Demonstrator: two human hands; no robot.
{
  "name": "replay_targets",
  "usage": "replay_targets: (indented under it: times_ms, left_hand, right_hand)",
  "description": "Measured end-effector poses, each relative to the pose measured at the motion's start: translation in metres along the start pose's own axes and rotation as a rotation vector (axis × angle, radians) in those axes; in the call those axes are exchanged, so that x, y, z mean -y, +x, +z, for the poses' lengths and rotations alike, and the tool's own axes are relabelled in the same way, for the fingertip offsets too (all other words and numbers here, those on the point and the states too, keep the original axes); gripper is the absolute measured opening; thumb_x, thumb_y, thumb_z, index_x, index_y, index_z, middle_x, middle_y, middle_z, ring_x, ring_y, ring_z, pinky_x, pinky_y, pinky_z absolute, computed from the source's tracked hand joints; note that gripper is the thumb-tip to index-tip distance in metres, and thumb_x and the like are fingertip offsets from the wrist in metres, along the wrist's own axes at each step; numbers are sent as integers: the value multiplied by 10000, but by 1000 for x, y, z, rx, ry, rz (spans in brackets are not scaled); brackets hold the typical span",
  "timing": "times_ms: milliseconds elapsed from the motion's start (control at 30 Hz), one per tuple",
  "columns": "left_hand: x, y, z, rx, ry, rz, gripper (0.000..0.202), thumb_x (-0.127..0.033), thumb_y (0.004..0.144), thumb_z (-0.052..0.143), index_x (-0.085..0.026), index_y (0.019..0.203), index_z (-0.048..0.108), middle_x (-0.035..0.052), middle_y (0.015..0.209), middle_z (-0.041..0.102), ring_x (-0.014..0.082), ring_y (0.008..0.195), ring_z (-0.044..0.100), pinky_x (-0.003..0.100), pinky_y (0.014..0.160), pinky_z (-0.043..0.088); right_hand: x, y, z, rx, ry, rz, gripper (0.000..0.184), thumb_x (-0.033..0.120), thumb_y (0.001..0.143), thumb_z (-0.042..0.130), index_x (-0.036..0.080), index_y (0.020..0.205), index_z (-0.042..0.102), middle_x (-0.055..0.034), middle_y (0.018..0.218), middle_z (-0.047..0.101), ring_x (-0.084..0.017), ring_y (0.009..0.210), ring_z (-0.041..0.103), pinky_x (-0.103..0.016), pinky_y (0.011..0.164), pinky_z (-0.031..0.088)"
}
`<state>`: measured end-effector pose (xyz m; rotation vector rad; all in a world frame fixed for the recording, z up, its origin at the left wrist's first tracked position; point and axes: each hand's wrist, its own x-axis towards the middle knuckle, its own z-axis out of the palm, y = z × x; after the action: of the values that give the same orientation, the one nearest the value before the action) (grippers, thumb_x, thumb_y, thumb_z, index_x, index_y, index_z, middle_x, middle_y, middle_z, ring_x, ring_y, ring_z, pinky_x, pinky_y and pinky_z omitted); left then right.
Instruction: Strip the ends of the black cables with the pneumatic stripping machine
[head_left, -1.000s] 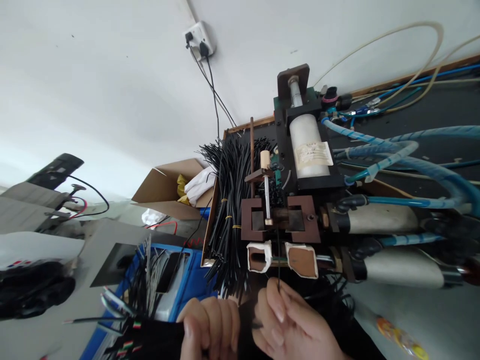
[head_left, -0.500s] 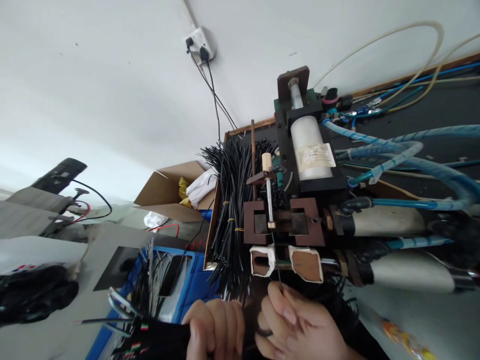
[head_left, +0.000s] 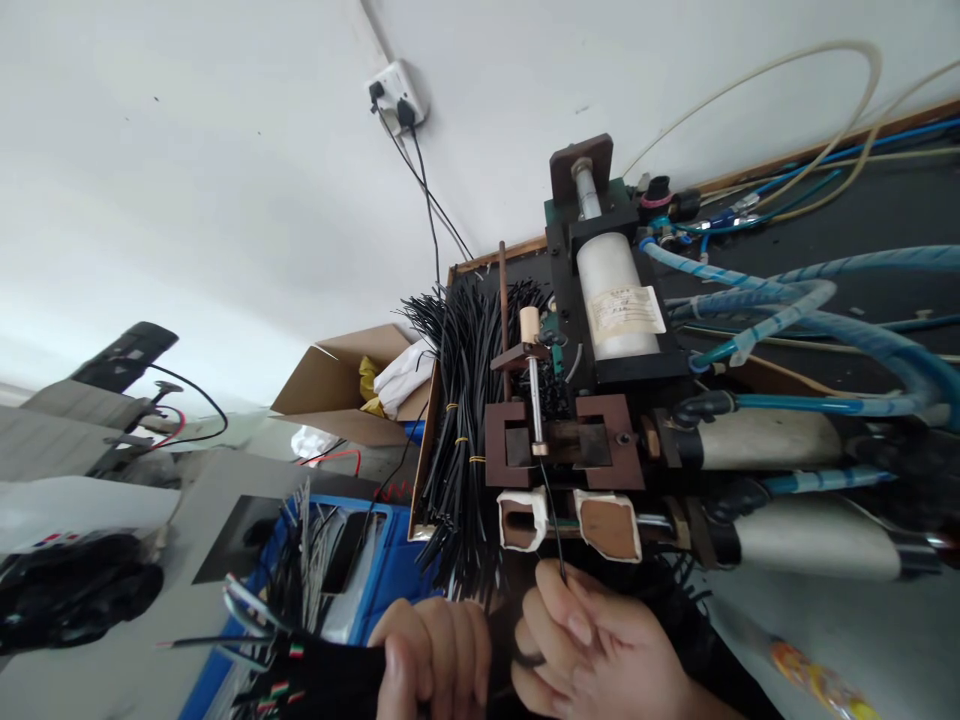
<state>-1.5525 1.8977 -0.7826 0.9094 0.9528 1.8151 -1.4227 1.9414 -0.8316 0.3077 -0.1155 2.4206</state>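
Black wire (head_left: pixel 554 515) is pinched by the right hand (head_left: pixel 592 645); the left hand (head_left: pixel 439 650) clutches a cable bundle (head_left: pixel 337 677).

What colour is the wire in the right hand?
The wire in the right hand is black; it shows in the head view.
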Motion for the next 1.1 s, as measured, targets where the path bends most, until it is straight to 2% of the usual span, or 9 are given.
replay_targets:
  times_ms: [267, 467, 700, 867, 967, 1100]
  left_hand:
    - [2, -3, -1, 4, 8, 3, 437, -410, 1095, 500, -227, 711, 400, -51, 491, 203, 132, 395, 184, 302, 404, 274]
    - [3, -1, -1, 29, 13, 19, 465, -424, 1083, 530, -222, 695, 373, -54, 484, 198, 122, 386, 170, 294, 385, 257]
    - [3, 0, 0, 3, 4, -3, 469, -421, 1076, 544, -223, 686, 377, -51, 482, 182, 127, 391, 170, 306, 391, 256]
    - [2, -6, -4, 76, 30, -30, 442, -419, 1096, 498, -228, 708, 411, -42, 489, 240, 138, 406, 245, 330, 413, 279]
    - [4, -15, -7, 115, -1, -1, 432, -423, 1103, 485, -227, 723, 425, -45, 496, 250, 134, 414, 268, 326, 422, 291]
    - [8, -29, -13, 118, -149, 14, 454, -423, 1100, 522, -218, 718, 387, -68, 498, 213, 102, 396, 190, 284, 404, 248]
  right_hand:
    - [1, 1, -3, -15, 5, 26, 497, 463, 1046, 665, 219, 704, 400, 72, 585, 361, -106, 513, 233, -253, 592, 286]
    - [-2, -1, -2, -27, 11, 6, 502, 458, 1055, 655, 221, 703, 388, 70, 583, 355, -113, 523, 230, -245, 585, 286]
    - [-2, 0, -5, -34, 2, 7, 491, 459, 1048, 669, 215, 714, 405, 78, 587, 377, -93, 500, 240, -237, 583, 299]
    - [-2, -4, -1, -59, -43, -13, 433, 462, 1045, 679, 217, 762, 462, 84, 604, 389, -86, 495, 247, -231, 579, 315]
    - [-3, -10, 6, -109, -129, -20, 421, 477, 1026, 709, 215, 778, 491, 78, 636, 397, -85, 519, 260, -233, 569, 287]
    - [-4, -21, 12, -146, -485, -21, 450, 539, 1057, 643, 192, 782, 557, 45, 652, 466, -98, 559, 375, -269, 584, 268]
